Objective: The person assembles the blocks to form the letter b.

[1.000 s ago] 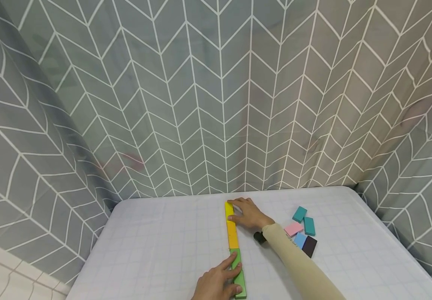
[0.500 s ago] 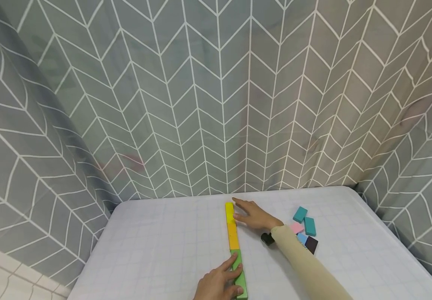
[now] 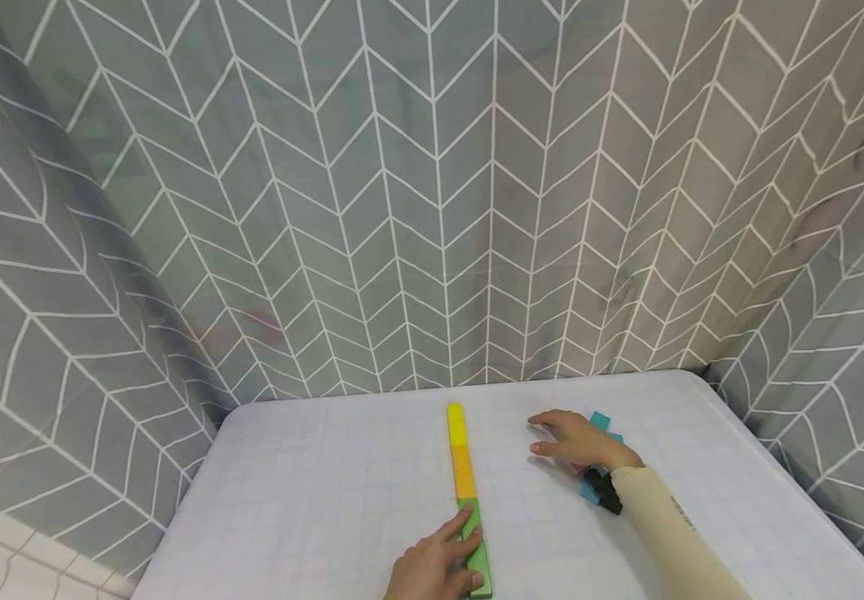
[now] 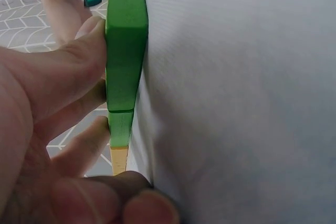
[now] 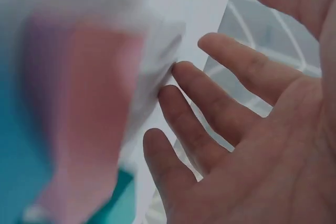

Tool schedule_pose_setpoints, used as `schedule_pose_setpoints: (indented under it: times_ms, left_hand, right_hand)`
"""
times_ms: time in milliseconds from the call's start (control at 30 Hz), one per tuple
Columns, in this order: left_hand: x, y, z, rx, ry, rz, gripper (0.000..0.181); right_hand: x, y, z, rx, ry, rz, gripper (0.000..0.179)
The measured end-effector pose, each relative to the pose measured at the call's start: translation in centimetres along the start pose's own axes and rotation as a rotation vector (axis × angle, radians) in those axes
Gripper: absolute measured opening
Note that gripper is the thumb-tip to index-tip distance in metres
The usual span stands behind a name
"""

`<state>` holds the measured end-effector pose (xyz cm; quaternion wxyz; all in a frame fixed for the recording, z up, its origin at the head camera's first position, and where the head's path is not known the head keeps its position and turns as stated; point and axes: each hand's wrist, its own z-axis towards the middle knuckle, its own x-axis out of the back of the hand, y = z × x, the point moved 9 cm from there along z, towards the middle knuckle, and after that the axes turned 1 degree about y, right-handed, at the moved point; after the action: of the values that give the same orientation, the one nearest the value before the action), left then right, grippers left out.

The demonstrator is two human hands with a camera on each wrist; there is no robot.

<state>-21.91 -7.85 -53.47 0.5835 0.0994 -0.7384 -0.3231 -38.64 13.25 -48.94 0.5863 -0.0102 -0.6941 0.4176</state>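
Note:
A straight row of flat blocks runs away from me on the table: a yellow block [image 3: 457, 425] at the far end, an orange-yellow block [image 3: 464, 473], then two green blocks [image 4: 126, 51] nearest me. My left hand [image 3: 435, 565] rests its thumb and fingertips on the green ones. Over the loose blocks at the right hovers my right hand [image 3: 577, 439], fingers spread and nothing in its grasp. Beneath it lie teal blocks [image 3: 601, 420], a blue block [image 3: 589, 493] and a pink block [image 5: 100, 103], blurred in the right wrist view. The hand and wrist partly hide them.
A white cloth with a faint grid covers the table [image 3: 312, 492]. Behind it and at both sides hangs a grey curtain [image 3: 432, 208] with a white chevron pattern. The table's far edge lies close to the yellow block.
My right hand has left the far yellow block and moved right, over the loose blocks. The left hand has stayed on the green blocks, and the row looks unchanged.

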Motion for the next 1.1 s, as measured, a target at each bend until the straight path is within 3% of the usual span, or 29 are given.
schedule_pose_setpoints:
  times_ms: [233,500,733,967,1100]
  left_hand:
    - [0.0,-0.1,-0.2,-0.011,0.011,-0.025,0.062]
    - [-0.2,-0.1,0.0,-0.004,-0.004,-0.048,0.063]
    - [-0.1,0.1,0.0,-0.024,0.003,-0.044,0.064]
    - [0.2,0.0,0.0,-0.012,0.007,-0.023,0.061]
    - [0.3,0.0,0.1,0.003,-0.001,-0.022,0.060]
  right_hand:
    - [1.6,1.2,-2.7,-0.038,0.039,-0.013,0.060]
    - [4.1,2.6,-4.6,-0.055,0.232,-0.103,0.049]
    - [4.1,4.0,-5.0,-0.162,0.212,-0.139,0.033]
    - [3.8,3.6,-4.4,-0.158,0.242,-0.161,0.011]
    - [3.4,3.5,-4.1,-0.174,0.226,-0.168,0.012]
